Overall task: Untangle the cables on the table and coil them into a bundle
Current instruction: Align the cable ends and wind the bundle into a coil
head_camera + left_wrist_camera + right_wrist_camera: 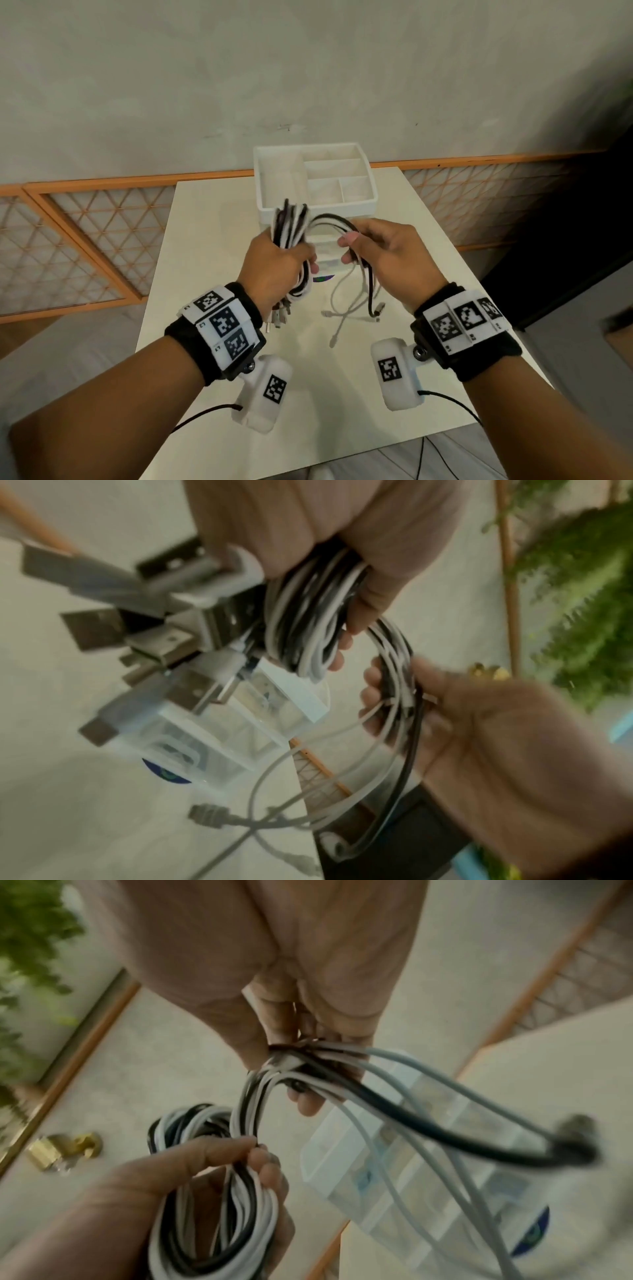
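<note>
The left hand (279,262) is wrapped around a coiled bundle of black and white cables (291,222), held up above the worktop (205,240), with a cluster of USB plugs (164,620) hanging below its wrist. Just beside it, the right hand (383,253) pinches the loose strands arching over from that bundle, their free ends (346,315) trailing down onto the worktop between the two hands. Beyond both hands stands a white compartmented organizer (315,202).

Soft dim light — wrist views motion-blurred, edges warped, right corner dark.
</note>
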A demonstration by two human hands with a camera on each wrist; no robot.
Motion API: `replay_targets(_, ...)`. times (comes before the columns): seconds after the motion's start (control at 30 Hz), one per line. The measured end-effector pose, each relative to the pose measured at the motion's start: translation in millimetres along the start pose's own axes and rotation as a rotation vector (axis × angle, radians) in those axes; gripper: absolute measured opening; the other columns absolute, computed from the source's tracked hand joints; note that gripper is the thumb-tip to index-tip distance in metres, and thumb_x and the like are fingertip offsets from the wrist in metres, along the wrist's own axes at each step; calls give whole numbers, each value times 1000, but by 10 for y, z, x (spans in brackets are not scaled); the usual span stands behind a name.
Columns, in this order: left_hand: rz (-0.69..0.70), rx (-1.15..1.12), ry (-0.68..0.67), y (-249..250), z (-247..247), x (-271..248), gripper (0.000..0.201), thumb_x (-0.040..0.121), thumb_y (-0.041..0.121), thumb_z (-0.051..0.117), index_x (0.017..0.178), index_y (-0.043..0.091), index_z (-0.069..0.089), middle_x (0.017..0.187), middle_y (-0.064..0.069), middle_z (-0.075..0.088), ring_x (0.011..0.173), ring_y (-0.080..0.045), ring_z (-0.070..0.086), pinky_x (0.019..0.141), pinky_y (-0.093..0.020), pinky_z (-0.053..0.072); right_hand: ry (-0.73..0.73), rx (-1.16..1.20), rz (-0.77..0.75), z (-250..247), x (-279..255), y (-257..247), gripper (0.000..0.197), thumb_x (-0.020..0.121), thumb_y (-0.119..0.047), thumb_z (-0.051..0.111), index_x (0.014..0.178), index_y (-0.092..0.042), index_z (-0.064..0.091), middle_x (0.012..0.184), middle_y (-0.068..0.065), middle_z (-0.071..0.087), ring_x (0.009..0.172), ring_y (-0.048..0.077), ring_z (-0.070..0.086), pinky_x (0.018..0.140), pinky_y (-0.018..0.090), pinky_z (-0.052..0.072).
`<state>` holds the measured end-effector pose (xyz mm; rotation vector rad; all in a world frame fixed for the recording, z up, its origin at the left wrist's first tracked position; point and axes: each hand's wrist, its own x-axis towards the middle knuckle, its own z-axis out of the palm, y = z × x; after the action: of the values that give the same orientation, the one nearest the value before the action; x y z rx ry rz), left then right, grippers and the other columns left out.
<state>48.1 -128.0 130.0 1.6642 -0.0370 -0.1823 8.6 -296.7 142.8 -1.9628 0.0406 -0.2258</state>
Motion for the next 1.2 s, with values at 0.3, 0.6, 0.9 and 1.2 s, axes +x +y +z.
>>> replay_targets(0.3,-98,-202,-115,65,164,-83,50,73,51,79,98,7,72,86,-8,77,82,-19,76,71,-32,59,88,134,-171,550,-240,97,20,97,-3,54,94,-8,73,88,-7,69,85,3,65,75,15,49)
replay_targets(0.6,-32,-268,-20,91,83,-61,44,81,30,80,99,-7,65,87,-20,71,86,-28,75,78,-41,61,12,-14,-259,636,-236,145,24,102,-19,51,115,-16,71,139,-3,44,111,3,56,98,22,47)
replay_targets(0.9,36,-222,135,224,-47,22,14,88,17,69,78,7,69,68,-11,68,66,-28,67,65,-40,58,-160,-153,-232,624,-291,118,93,86,-24,73,149,-49,9,116,-11,70,101,12,67,94,39,52)
replay_targets(1.2,66,-192,37,218,-159,15,12,79,9,60,69,7,68,70,-19,68,59,-30,60,55,-36,52,-287,-348,80,383,-138,433,14,89,-25,63,90,-25,78,55,-17,62,54,3,55,62,24,49)
